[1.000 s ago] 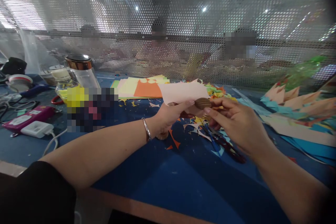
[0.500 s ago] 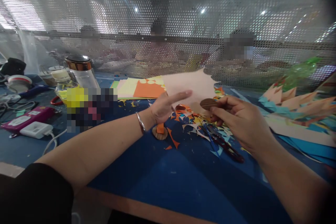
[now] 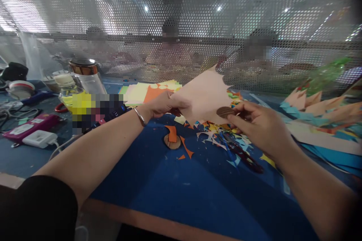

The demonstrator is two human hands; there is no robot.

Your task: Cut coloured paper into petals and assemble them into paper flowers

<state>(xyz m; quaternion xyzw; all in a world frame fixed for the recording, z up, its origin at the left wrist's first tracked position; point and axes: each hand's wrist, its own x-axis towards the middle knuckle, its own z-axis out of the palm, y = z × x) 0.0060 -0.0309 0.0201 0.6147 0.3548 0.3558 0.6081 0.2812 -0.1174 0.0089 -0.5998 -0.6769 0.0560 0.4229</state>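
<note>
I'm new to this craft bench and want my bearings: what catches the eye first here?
At centre, the left hand grips a pale pink sheet with a jagged cut edge, while the right hand pinches a brown ridged disc beside it. Below them, bright paper scraps litter the blue table.

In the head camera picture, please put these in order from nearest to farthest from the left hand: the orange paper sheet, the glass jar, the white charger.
From the left hand, which holds the pink paper:
1. Orange paper sheet, just behind the hand in the flat paper stack.
2. Glass jar, farther left, at the back of the table.
3. White charger, far left, near the front edge.
</note>
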